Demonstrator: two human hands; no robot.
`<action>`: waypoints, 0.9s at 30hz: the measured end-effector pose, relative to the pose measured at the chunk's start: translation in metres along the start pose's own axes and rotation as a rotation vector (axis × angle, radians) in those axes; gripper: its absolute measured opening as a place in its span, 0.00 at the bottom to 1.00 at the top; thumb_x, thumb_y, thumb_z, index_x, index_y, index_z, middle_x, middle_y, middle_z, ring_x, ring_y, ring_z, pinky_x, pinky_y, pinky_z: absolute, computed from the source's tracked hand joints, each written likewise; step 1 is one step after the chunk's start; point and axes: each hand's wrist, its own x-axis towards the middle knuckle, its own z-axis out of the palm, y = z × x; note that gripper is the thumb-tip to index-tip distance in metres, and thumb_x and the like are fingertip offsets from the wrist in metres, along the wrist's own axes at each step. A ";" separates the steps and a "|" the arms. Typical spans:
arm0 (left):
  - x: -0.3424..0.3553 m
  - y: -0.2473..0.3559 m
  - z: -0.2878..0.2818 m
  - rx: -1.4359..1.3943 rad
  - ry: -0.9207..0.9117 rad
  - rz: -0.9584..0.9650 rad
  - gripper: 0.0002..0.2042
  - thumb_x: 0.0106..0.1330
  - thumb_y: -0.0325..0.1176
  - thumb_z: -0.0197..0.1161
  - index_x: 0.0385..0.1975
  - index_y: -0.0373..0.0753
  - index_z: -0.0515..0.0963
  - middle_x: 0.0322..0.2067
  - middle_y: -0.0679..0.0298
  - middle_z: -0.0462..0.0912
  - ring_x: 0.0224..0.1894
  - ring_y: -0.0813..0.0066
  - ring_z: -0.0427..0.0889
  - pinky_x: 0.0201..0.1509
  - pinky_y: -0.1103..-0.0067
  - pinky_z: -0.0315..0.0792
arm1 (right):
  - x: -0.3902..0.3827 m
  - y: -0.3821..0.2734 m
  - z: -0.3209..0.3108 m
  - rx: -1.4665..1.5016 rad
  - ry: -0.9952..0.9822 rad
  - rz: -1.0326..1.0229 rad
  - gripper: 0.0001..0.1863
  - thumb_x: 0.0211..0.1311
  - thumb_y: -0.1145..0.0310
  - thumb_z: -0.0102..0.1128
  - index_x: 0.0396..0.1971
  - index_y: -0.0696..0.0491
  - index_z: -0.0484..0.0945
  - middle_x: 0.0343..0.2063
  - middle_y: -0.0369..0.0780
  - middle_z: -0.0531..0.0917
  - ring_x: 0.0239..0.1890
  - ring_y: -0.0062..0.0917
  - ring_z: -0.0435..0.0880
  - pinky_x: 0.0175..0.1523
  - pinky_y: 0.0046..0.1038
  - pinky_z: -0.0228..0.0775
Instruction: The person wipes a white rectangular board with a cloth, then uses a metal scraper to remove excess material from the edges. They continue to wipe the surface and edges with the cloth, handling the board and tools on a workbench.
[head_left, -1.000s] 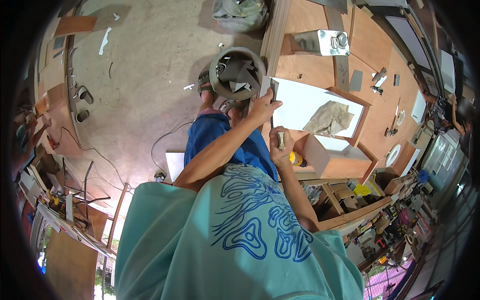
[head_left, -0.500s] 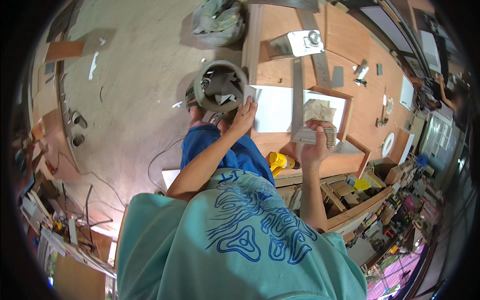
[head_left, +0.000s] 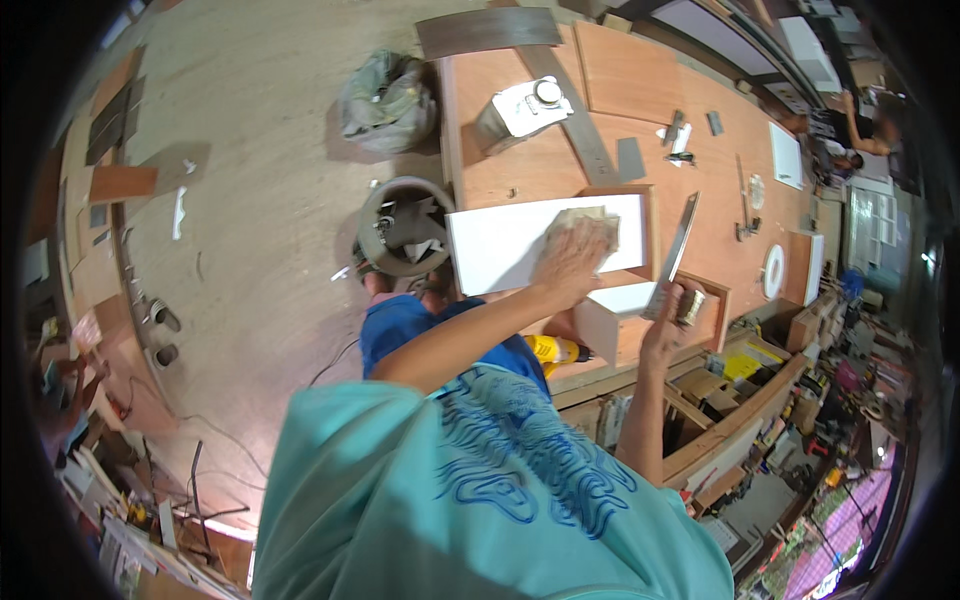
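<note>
My left hand [head_left: 572,262] lies with its fingers stretched out on a crumpled beige cloth [head_left: 597,222]. Beneath the cloth is a long white panel [head_left: 505,235], its right end inside a wooden frame [head_left: 650,225]. My right hand [head_left: 660,330] is closed around a long, flat grey strip [head_left: 682,240], which points up and away at a tilt. A small layered beige piece [head_left: 691,307] shows at the same hand's fingers; its kind I cannot tell. Just beyond the strip's lower end is a second wooden box [head_left: 712,300] with a white board in it.
On the wooden workbench [head_left: 480,185] stand a metal canister [head_left: 525,108], a grey board [head_left: 567,125] and a white ring [head_left: 773,271]. A yellow power tool [head_left: 552,349] lies near my legs. A scrap bucket [head_left: 372,225] and a grey sack [head_left: 390,105] stand on the floor.
My left hand has left the panel's near-left end and come onto the cloth. My right hand has carried the grey strip off the panel to the right. My view has shifted.
</note>
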 end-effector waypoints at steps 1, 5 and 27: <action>0.012 -0.002 0.009 0.150 0.007 0.114 0.38 0.65 0.52 0.57 0.67 0.31 0.57 0.71 0.47 0.52 0.74 0.50 0.47 0.75 0.58 0.42 | -0.004 -0.001 -0.003 0.060 0.006 -0.016 0.08 0.70 0.68 0.56 0.43 0.54 0.71 0.36 0.32 0.74 0.35 0.15 0.72 0.41 0.18 0.66; 0.003 -0.031 0.028 0.253 0.011 -0.026 0.37 0.64 0.54 0.57 0.67 0.33 0.60 0.70 0.49 0.54 0.73 0.49 0.48 0.74 0.56 0.42 | -0.018 -0.002 -0.018 0.026 -0.032 0.090 0.08 0.72 0.64 0.54 0.41 0.54 0.72 0.36 0.35 0.77 0.40 0.19 0.76 0.48 0.24 0.69; -0.107 -0.102 -0.024 -0.232 0.516 -0.795 0.19 0.69 0.32 0.54 0.53 0.25 0.63 0.47 0.34 0.75 0.45 0.34 0.77 0.48 0.56 0.71 | 0.001 -0.005 0.013 0.235 -0.145 0.100 0.09 0.71 0.67 0.53 0.40 0.57 0.73 0.33 0.37 0.76 0.38 0.22 0.76 0.49 0.26 0.68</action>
